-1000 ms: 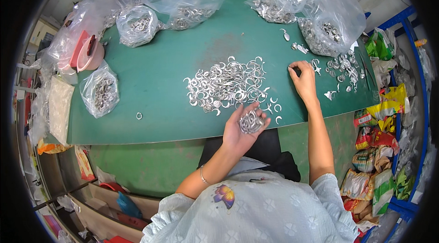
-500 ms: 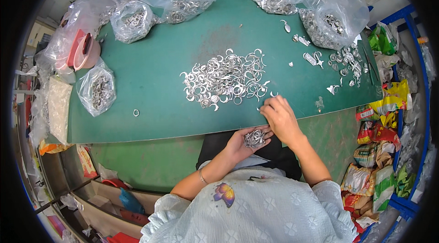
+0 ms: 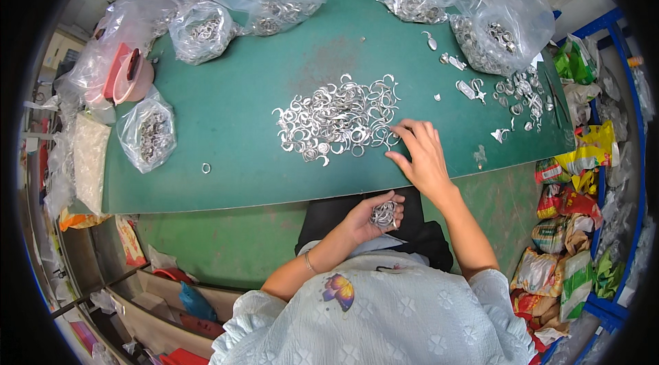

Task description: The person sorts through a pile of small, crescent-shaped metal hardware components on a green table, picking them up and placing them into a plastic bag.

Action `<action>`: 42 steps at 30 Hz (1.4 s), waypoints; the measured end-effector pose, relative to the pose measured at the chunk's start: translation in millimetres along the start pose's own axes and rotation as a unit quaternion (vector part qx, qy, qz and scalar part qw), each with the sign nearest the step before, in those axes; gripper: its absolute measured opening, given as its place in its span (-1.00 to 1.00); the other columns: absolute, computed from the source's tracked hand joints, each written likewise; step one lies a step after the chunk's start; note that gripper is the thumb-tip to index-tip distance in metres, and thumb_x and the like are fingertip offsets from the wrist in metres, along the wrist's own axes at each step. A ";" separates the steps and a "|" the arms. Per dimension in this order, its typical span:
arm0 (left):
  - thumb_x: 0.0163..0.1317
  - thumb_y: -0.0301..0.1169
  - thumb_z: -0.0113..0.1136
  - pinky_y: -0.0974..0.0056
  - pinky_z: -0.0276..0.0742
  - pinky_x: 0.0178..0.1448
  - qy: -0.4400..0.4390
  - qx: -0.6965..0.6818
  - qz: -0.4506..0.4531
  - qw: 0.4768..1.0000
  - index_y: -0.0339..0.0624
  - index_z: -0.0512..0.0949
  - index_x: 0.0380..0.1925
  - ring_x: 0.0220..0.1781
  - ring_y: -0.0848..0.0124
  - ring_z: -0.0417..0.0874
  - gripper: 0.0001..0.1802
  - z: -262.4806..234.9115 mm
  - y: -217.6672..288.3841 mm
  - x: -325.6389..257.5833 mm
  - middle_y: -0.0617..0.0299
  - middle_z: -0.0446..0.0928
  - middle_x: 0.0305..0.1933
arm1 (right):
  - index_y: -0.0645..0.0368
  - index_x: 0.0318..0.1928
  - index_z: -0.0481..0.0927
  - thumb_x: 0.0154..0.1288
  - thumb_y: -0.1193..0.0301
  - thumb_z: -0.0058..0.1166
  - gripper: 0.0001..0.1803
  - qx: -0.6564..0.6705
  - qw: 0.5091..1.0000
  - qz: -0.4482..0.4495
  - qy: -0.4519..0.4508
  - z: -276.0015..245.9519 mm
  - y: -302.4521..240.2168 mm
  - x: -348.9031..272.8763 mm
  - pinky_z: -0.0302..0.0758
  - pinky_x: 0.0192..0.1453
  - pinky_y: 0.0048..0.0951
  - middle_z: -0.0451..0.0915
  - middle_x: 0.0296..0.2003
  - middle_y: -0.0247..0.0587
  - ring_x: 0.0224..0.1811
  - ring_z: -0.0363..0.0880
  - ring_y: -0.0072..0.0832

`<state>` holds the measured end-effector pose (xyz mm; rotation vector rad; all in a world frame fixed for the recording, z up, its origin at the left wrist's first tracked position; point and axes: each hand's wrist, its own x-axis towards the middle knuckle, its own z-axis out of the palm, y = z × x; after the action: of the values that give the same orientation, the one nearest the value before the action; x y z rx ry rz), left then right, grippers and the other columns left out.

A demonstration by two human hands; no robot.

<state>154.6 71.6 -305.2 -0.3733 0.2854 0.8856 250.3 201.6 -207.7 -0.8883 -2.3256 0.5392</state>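
A heap of silvery metal rings (image 3: 336,118), many of them open-ended, lies spread on the green tabletop. Below the table's near edge, my left hand (image 3: 371,217) curls around a handful of metal rings (image 3: 384,214). My right hand (image 3: 423,157) is at the heap's right edge, its thumb apart from the fingers. The index fingertip is at the outermost rings, and nothing shows between thumb and fingers. One loose ring (image 3: 206,168) lies apart toward the left.
Clear plastic bags of metal pieces (image 3: 147,135) stand along the left and far sides. A pink container (image 3: 134,80) is at the left. Scattered metal parts (image 3: 525,97) and a big bag (image 3: 498,35) lie at the right. Shelving with colourful packages (image 3: 549,234) stands beyond.
My right hand has left the left palm's side and reached up to the heap, its fingers spreading. My left hand has curled more around its rings. The stray piece by the heap's right edge is hidden or gone.
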 end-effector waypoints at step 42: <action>0.26 -0.28 0.04 0.46 0.31 -0.51 0.044 0.059 -0.009 0.997 -0.24 0.45 -0.32 -0.48 0.50 0.35 -0.78 36.9 -2.1 -16.5 0.25 0.34 -0.48 | 0.28 -0.35 0.49 0.20 0.50 0.02 -0.92 0.150 0.968 0.180 -0.086 -37.4 22.5 -9.0 0.37 -0.35 -0.42 0.41 -0.45 -0.20 -0.44 0.43 -0.40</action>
<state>149.5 74.7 -265.1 -0.3056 0.4134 0.8315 290.3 216.9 -195.5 -1.1571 -2.1554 1.1264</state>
